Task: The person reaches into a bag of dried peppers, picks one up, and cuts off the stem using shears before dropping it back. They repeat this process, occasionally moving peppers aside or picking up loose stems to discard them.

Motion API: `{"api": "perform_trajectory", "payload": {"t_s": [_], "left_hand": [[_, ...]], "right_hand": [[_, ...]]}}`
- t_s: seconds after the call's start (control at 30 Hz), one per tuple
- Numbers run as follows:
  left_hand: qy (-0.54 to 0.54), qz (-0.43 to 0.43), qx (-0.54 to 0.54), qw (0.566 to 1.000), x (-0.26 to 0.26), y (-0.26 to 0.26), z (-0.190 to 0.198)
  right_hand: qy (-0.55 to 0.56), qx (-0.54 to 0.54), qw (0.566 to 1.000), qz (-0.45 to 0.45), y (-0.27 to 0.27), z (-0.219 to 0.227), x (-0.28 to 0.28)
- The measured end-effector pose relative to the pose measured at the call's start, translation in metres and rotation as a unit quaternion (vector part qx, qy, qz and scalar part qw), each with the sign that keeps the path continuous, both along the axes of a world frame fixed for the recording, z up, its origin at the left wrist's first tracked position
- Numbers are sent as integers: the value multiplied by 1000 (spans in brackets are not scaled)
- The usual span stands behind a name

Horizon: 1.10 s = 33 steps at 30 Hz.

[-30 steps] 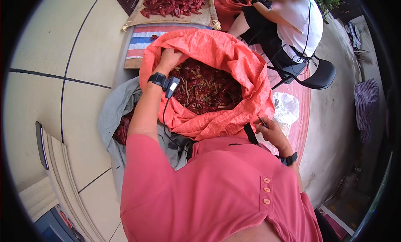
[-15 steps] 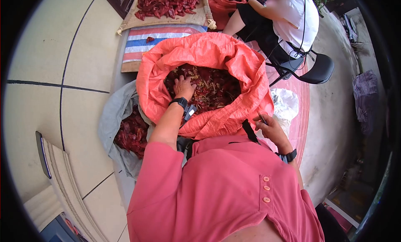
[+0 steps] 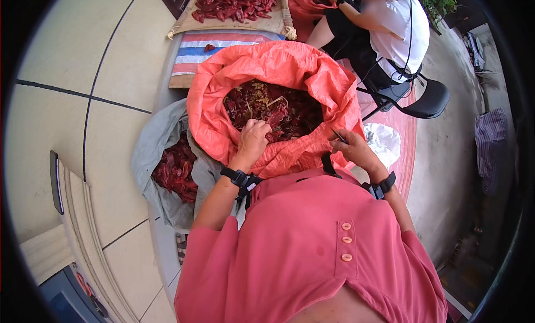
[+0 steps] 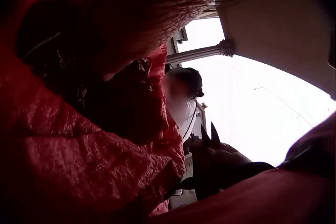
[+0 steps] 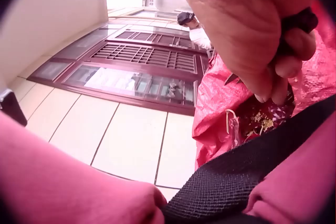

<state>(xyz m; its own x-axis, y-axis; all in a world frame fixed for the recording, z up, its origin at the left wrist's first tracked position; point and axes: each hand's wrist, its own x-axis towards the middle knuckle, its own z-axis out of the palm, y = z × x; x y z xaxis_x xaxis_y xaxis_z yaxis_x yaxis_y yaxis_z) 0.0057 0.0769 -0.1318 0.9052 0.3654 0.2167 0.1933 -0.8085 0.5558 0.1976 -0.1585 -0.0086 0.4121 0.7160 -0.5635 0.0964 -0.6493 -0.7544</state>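
An orange-red woven sack (image 3: 217, 136) stands open in front of me, holding dried red chilies (image 3: 301, 114) with pale stems and bits of debris. My left hand (image 3: 254, 140) is over its near left rim, fingers curled and pinching a dried chili (image 3: 273, 136) at the fingertips. The hand's underside hides most of that chili in the left wrist view. At the near right rim my right hand (image 3: 358, 150) grips a pair of scissors (image 3: 338, 135). Their two pointed blades (image 4: 212, 134) stand apart in the left wrist view.
A grey sack (image 3: 146, 150) with more dried chilies leans at the left. Beyond the red sack are a striped sheet (image 3: 192, 52) and a tray (image 3: 273, 26) heaped with chilies. Another person (image 3: 401, 33) sits on a black folding chair (image 3: 429, 100) at the back right.
My left hand has come from the sack's far left rim, down into the chilies, and back to the near rim with a chili. The right hand with the scissors has risen slightly toward the sack.
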Motion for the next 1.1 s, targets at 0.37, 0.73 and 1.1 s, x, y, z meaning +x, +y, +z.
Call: {"api": "perform_trajectory", "payload": {"t_s": [0.37,0.73,1.1], "left_hand": [[-54,16,17,998,9,-42,49],[-135,105,-62,983,46,-57,91],[-115,70,-186,973,70,-78,92]], "right_hand": [[205,217,945,-131,85,-16,7],[-4,367,930,-26,95,-21,1],[-370,296,876,92,75,14,-8]]}}
